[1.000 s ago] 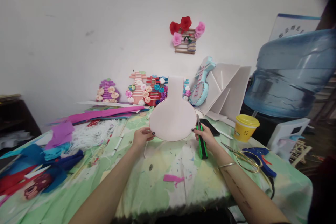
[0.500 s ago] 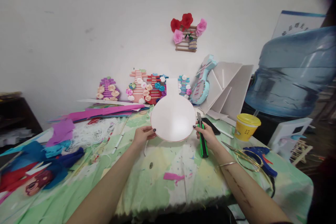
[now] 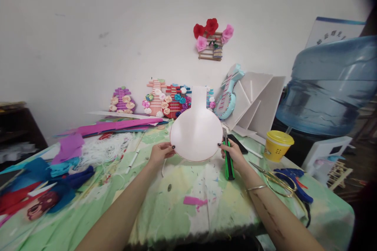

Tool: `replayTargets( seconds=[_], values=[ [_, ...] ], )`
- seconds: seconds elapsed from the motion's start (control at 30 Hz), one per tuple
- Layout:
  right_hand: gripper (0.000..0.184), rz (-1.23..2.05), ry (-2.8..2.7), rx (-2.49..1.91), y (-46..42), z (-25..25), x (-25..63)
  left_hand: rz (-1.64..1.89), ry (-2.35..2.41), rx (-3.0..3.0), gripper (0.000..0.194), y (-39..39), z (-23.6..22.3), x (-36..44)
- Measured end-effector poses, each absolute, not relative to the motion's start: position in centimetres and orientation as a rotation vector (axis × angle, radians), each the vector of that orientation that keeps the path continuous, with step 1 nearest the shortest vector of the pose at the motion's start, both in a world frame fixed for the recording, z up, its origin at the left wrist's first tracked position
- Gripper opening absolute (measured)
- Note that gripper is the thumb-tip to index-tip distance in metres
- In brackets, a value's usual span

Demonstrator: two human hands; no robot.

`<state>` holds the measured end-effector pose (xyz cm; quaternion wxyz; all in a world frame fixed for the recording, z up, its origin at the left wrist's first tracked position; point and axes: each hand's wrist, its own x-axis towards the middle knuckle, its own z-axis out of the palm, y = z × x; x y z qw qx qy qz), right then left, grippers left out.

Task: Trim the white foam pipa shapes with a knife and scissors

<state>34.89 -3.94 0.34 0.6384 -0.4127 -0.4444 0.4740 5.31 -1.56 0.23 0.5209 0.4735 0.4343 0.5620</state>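
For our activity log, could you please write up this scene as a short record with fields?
Left grip: on the white cutout, lower left edge
Right grip: around the green utility knife, thumb at the cutout's right edge
Cutout shape: round body, straight neck pointing up
Surface: green patterned tablecloth
Right side: scissors, yellow-lidded tub
Left side: white string, pen
In front: pink scrap
Behind: light-blue instrument-shaped craft

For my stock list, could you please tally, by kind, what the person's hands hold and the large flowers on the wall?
White cutout: 1
Green box cutter: 1
Large red flowers: 2
Large pink flowers: 2
Total: 6
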Motion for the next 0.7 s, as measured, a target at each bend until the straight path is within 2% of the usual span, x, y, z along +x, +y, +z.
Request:
replayTargets(
  seconds=[0.7],
  values=[
    [0.036, 1.111, -1.053, -0.912, -3.85, 0.14, 35.19, 1.353, 1.079, 1.14, 0.044, -1.18, -0.06, 4.94]
  ],
)
